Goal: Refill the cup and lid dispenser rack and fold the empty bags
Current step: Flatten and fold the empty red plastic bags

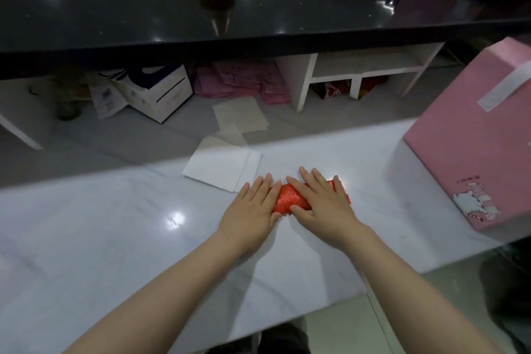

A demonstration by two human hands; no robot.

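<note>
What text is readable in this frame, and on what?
No text reads clearly.
White box under the black counter: dark print, too blurred.
Paper sheet leaning on it: label-like print, too small.
Pink box: torn label scraps, unreadable.
Red bag: no print seen.

A pale marble-look counter (115, 224) runs across the foreground, with a bright ceiling light reflected on it. Above and behind it sits a glossy black countertop (129, 8), also dotted with light reflections. Beneath the black top lies a grey tiled floor (115, 135) holding a white cardboard box (161, 95), scattered paper sheets (241, 113) and pink fabric (238, 80). A white shelf unit (359, 66) stands to the right. A large pink box (471, 138) rests on the pale counter's right end.
</note>
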